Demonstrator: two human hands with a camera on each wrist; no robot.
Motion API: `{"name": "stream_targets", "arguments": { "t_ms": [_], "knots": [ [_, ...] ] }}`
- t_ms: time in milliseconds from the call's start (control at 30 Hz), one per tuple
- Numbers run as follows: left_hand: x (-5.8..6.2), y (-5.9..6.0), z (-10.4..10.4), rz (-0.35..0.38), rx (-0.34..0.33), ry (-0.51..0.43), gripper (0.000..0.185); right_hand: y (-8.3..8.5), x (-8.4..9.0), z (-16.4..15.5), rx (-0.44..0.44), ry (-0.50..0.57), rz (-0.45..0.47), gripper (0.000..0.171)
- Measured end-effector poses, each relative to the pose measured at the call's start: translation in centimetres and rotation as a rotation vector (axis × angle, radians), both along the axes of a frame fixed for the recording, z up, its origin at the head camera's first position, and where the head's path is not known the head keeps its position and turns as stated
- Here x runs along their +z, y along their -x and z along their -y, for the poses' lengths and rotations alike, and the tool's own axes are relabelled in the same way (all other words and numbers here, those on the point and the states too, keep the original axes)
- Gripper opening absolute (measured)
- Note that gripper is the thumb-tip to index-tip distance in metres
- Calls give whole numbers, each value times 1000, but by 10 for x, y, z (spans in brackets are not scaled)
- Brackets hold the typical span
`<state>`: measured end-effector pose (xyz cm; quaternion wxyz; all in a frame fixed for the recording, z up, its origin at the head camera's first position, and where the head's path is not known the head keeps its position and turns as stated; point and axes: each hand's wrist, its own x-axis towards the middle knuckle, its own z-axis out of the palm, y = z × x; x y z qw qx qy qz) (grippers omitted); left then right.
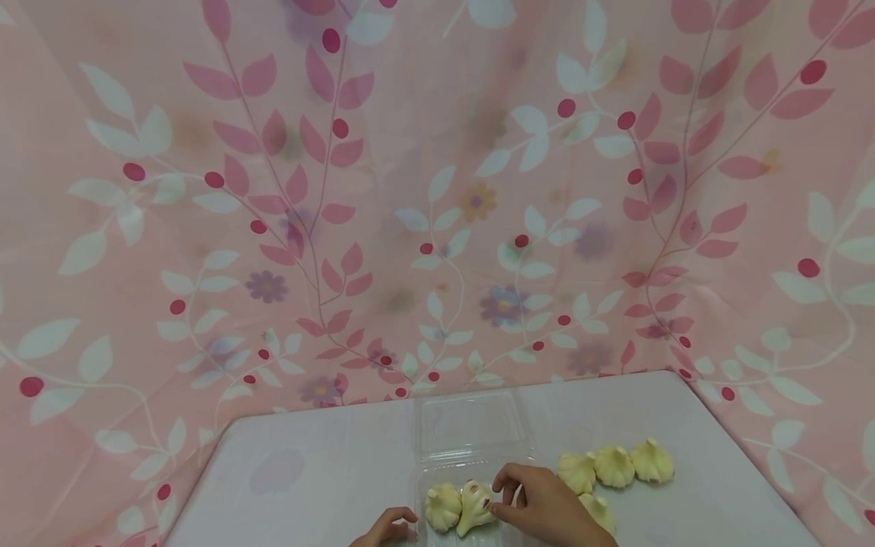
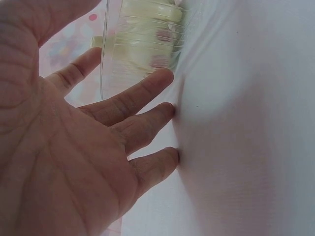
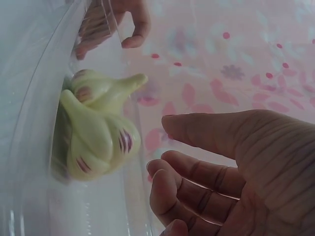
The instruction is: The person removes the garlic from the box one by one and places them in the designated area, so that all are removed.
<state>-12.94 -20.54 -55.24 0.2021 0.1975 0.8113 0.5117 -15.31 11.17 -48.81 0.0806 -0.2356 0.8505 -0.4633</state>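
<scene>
Garlic bulbs going into a clear clamshell tray on a white table.
Right hand, fingers loosely bent and holding nothing, touches the bulb lying in the tray; left hand rests flat-fingered beside the tray. Four more bulbs lie just right. Bulbs look light, firm, papery; best pinched around the body, not the stem. Tray is thin and likely to slide.

White table: clear clamshell box, four garlic bulbs loose beside it.
</scene>
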Motion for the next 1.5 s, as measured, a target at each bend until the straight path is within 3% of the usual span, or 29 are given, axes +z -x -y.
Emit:
{"name": "stream_targets", "arguments": {
  "t_ms": [267, 633, 1200, 1500],
  "knots": [
    [1, 1, 0, 9, 2, 6, 46, 2, -1, 11, 4, -20, 21, 24],
    [0, 6, 4, 21, -63, -37, 45, 2, -7, 21, -6, -42, -50, 24],
    [-6, -1, -2, 0, 52, -39, 45, 2, -12, 27, 6, -105, -90, 29],
    [-11, -2, -1, -57, 59, -91, 43, 2, -15, 26, -6, -119, -107, 26]
  ]
}}
